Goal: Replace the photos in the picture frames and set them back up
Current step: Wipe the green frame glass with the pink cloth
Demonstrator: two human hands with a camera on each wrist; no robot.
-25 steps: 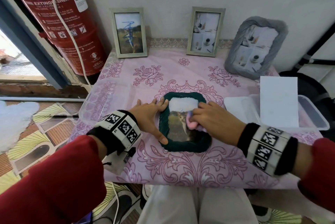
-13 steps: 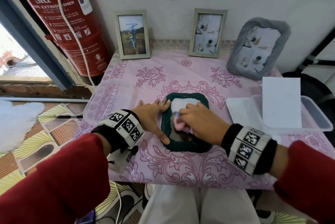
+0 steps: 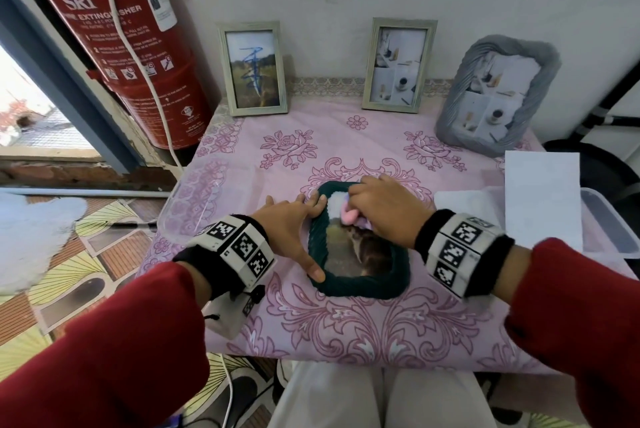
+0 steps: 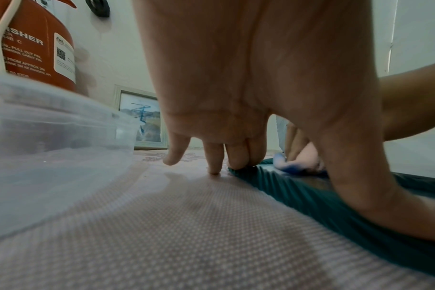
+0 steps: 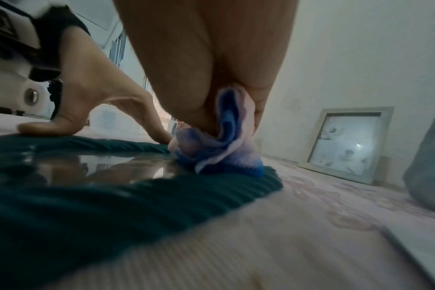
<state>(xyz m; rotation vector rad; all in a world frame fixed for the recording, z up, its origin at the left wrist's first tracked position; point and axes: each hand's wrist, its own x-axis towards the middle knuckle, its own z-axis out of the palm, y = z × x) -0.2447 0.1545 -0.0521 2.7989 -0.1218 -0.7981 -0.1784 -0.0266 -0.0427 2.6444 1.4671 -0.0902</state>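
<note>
Frame: while it lies flat, glass up, near the tabletop's front edge, the dark green frame (image 3: 360, 284) has the left hand (image 3: 291, 223) on its left side and the right hand (image 3: 384, 211) over its far end.
Left hand: fingers spread and nearly straight; the thumb presses the frame's near-left corner, two fingertips (image 4: 238, 160) press its far-left corner, the other fingers rest on the tablecloth (image 3: 346, 327).
Right hand: fingers curled round a bunched cloth (image 5: 226, 149), holding it against the glass (image 3: 349, 256) at the frame's far end.
Cloth: soft, fleecy, pink and blue, folded into a wad.
Frame's make: rounded rectangle, border ridged like ribbed fabric; the glass is glossy and mirrors the hands.
Tablecloth: pink, finely woven, printed with roses and scrolls.
Far edge: two slim pale wooden frames (image 3: 252, 67) (image 3: 398, 64) and a grey ribbed frame (image 3: 498, 91) stand upright against the wall.
Right edge: a clear plastic box (image 3: 606, 233) with a white sheet (image 3: 542, 199) on it.
Left edge: a clear plastic tub (image 4: 50, 141); beyond it, a red fire extinguisher (image 3: 114, 32).
</note>
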